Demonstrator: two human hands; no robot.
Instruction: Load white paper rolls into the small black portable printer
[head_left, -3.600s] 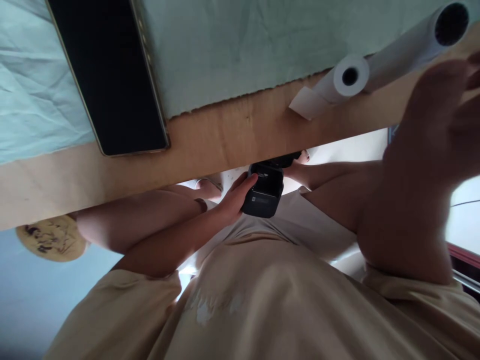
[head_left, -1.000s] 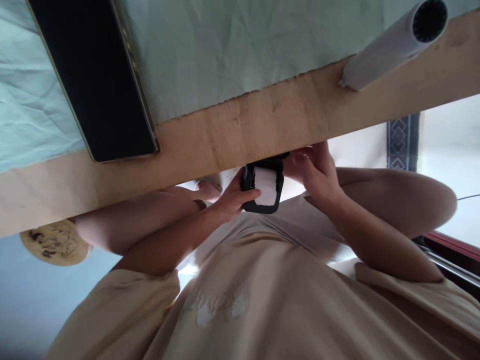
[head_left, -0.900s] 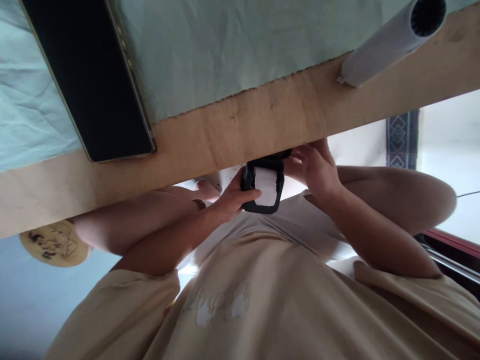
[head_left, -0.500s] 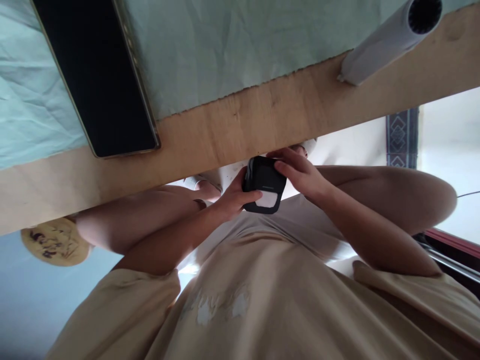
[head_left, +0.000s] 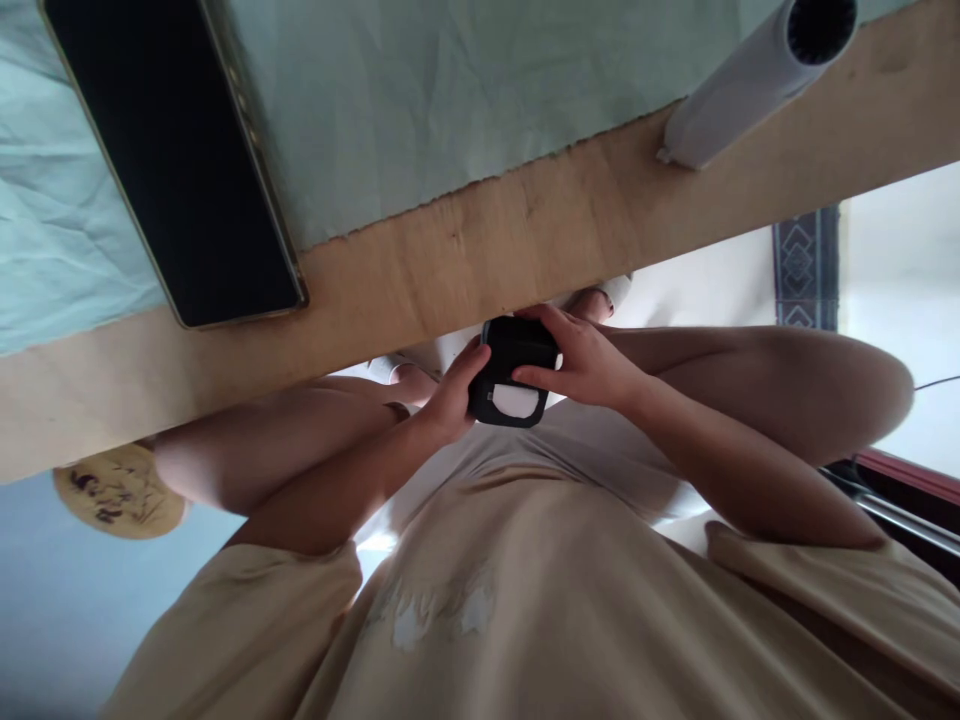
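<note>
Both hands grasp one small black device (head_left: 514, 372), held just below the near edge of the wooden table (head_left: 480, 250), above the person's lap. At the left side of the device, the left hand (head_left: 448, 395) has its fingers curled around the casing. From the right, the right hand (head_left: 589, 360) lays its fingers (head_left: 534, 376) over the top, pressing on the lid. A white patch shows in the lower part of the device. On the table lie a black phone (head_left: 172, 160) at the left, on a pale green cloth (head_left: 450, 90), and a white paper roll (head_left: 757, 80) at the far right. A round patterned object (head_left: 120, 492) lies on the floor at the left.
</note>
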